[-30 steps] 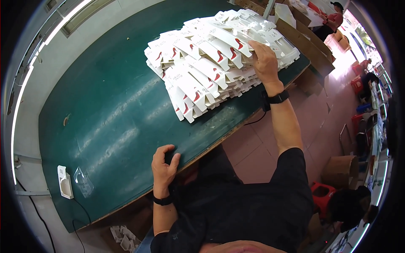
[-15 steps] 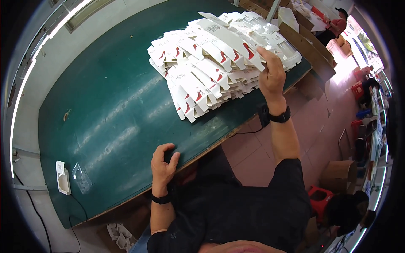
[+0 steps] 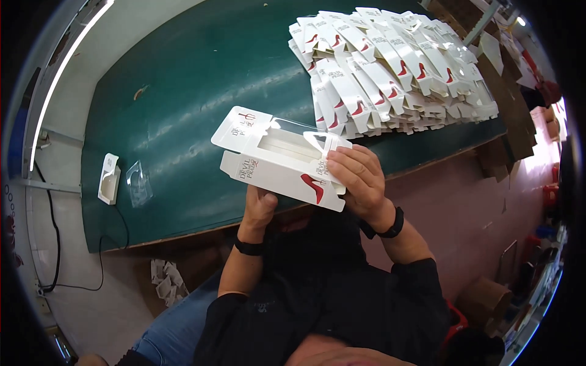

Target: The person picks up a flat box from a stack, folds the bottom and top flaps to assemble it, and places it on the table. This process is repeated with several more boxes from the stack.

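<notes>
The held carton (image 3: 274,175) is coloured white and printed with a red high-heeled shoe (image 3: 314,188), while the worktop (image 3: 183,97) is coloured dark green.

A person in a black shirt grips one end of a white carton (image 3: 274,177) printed with a red high-heeled shoe, right hand (image 3: 360,182) on its end, left hand (image 3: 261,208) partly hidden at its lower edge. Matching flat cartons (image 3: 381,76) lie heaped across the far right of a green counter (image 3: 195,97); a small white tray (image 3: 108,183) and a clear plastic piece (image 3: 139,186) lie at left.
</notes>
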`<move>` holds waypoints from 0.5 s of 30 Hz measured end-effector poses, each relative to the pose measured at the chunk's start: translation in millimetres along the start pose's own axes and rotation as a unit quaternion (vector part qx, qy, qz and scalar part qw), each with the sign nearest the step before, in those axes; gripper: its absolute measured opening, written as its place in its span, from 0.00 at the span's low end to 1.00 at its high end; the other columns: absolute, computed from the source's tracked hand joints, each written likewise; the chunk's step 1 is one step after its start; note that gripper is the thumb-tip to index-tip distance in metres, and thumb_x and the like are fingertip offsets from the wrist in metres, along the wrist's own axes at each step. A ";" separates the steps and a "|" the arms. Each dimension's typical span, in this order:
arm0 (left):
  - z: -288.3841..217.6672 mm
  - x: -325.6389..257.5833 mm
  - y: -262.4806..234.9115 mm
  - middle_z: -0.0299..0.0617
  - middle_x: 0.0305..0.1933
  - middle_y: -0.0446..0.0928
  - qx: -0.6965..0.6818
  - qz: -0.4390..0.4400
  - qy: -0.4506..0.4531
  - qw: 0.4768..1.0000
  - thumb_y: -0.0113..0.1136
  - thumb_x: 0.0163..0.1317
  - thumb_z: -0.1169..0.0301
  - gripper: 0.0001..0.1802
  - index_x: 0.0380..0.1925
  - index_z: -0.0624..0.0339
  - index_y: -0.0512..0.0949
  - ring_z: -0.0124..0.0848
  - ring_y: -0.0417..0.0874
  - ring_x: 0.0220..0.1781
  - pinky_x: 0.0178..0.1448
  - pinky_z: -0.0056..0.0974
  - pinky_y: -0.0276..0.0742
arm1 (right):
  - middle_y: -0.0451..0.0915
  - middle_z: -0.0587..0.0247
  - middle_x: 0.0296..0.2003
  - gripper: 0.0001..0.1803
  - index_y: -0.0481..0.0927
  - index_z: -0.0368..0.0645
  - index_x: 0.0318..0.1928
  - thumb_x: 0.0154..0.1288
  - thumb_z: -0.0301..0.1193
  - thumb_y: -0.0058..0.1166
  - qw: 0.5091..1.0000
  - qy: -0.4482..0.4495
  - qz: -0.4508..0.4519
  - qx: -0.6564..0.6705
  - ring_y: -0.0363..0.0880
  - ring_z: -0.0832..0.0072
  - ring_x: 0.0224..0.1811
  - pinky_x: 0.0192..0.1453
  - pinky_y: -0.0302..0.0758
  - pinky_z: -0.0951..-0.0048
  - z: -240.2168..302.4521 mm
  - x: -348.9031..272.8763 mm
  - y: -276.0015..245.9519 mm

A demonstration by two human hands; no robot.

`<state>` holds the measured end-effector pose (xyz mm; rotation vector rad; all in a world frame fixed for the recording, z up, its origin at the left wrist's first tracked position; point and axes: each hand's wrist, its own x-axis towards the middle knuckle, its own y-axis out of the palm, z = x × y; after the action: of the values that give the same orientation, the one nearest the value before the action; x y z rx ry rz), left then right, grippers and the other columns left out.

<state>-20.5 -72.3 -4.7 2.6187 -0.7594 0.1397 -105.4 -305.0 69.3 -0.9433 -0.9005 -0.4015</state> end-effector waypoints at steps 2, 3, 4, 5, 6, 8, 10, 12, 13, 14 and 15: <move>-0.7 -1.7 -2.4 0.47 0.75 0.67 -0.028 -0.018 -0.005 0.999 0.72 0.57 0.36 0.59 0.76 0.65 0.58 0.40 0.70 0.75 0.78 0.47 0.65 | 0.86 0.59 0.53 0.17 0.85 0.43 0.53 0.62 0.23 0.61 1.000 0.000 0.013 0.011 0.84 0.62 0.57 0.68 0.74 0.56 4.9 -7.6 17.3; -5.1 -0.6 0.0 0.48 0.74 0.68 -0.076 -0.025 -0.019 0.997 0.71 0.60 0.39 0.56 0.76 0.65 0.59 0.40 0.71 0.74 0.77 0.47 0.67 | 0.86 0.60 0.54 0.18 0.85 0.44 0.53 0.62 0.22 0.61 1.000 0.002 0.024 0.011 0.84 0.62 0.57 0.69 0.73 0.56 7.1 -12.0 25.6; -9.7 1.1 2.5 0.48 0.73 0.70 -0.124 -0.031 -0.032 0.991 0.71 0.63 0.43 0.52 0.75 0.65 0.60 0.41 0.73 0.73 0.76 0.48 0.68 | 0.85 0.61 0.54 0.18 0.85 0.45 0.53 0.62 0.22 0.61 0.999 0.005 0.036 0.009 0.83 0.63 0.58 0.70 0.72 0.55 8.8 -15.6 33.2; -12.9 3.1 4.1 0.48 0.72 0.71 -0.173 -0.036 -0.044 0.983 0.70 0.65 0.46 0.48 0.74 0.65 0.61 0.41 0.74 0.72 0.76 0.48 0.70 | 0.85 0.61 0.54 0.18 0.85 0.45 0.53 0.62 0.22 0.61 0.999 0.001 0.038 0.017 0.83 0.63 0.58 0.70 0.72 0.55 9.3 -17.9 39.5; -14.4 4.6 4.2 0.48 0.72 0.71 -0.171 -0.043 -0.041 0.983 0.70 0.65 0.46 0.48 0.74 0.65 0.61 0.41 0.74 0.72 0.76 0.48 0.70 | 0.85 0.60 0.55 0.19 0.85 0.44 0.53 0.60 0.21 0.60 0.999 -0.003 0.050 0.016 0.82 0.62 0.60 0.71 0.71 0.55 9.4 -20.4 45.4; -16.0 6.7 3.6 0.48 0.70 0.73 -0.126 -0.117 -0.057 0.983 0.67 0.70 0.56 0.40 0.72 0.66 0.63 0.41 0.77 0.69 0.73 0.47 0.73 | 0.83 0.57 0.58 0.22 0.85 0.42 0.54 0.57 0.19 0.60 0.997 -0.009 0.075 0.013 0.80 0.60 0.63 0.72 0.70 0.53 11.2 -23.2 53.8; -17.5 7.6 -0.7 0.48 0.68 0.74 -0.104 -0.158 -0.066 0.980 0.65 0.72 0.61 0.35 0.72 0.66 0.64 0.41 0.78 0.68 0.72 0.46 0.75 | 0.82 0.57 0.59 0.23 0.85 0.42 0.55 0.56 0.19 0.60 0.996 -0.003 0.085 0.021 0.79 0.60 0.64 0.73 0.69 0.53 16.9 -21.1 61.6; -18.6 8.8 -5.4 0.47 0.65 0.77 -0.143 -0.183 -0.058 0.971 0.63 0.72 0.69 0.28 0.68 0.67 0.68 0.37 0.81 0.64 0.69 0.43 0.76 | 0.80 0.56 0.61 0.26 0.84 0.42 0.57 0.55 0.19 0.60 0.995 0.013 0.100 0.026 0.77 0.59 0.66 0.74 0.68 0.52 21.6 -18.6 68.7; -18.9 8.7 -8.6 0.46 0.64 0.78 -0.162 -0.197 -0.052 0.965 0.62 0.72 0.74 0.24 0.66 0.67 0.71 0.36 0.82 0.62 0.68 0.41 0.77 | 0.80 0.56 0.61 0.26 0.84 0.42 0.57 0.55 0.19 0.60 0.994 0.011 0.102 0.031 0.77 0.59 0.66 0.74 0.68 0.52 22.3 -17.2 70.5; -18.3 9.1 -12.2 0.46 0.64 0.78 -0.162 -0.202 -0.051 0.965 0.62 0.72 0.74 0.24 0.66 0.67 0.71 0.36 0.82 0.62 0.68 0.41 0.77 | 0.80 0.55 0.62 0.27 0.82 0.41 0.59 0.55 0.19 0.60 0.992 0.051 0.088 0.068 0.76 0.58 0.67 0.74 0.67 0.53 22.3 -14.5 70.4; -16.9 9.7 -16.3 0.46 0.63 0.79 -0.161 -0.210 -0.046 0.963 0.62 0.72 0.74 0.24 0.66 0.67 0.71 0.35 0.82 0.61 0.68 0.41 0.77 | 0.79 0.54 0.62 0.29 0.81 0.41 0.61 0.56 0.18 0.60 0.988 0.090 0.074 0.105 0.75 0.58 0.67 0.74 0.67 0.54 22.2 -11.6 70.5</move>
<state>-3.4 -57.6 6.9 2.4173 -0.2152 -0.2123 -77.0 -248.5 29.2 -0.7605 -0.6880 -0.2538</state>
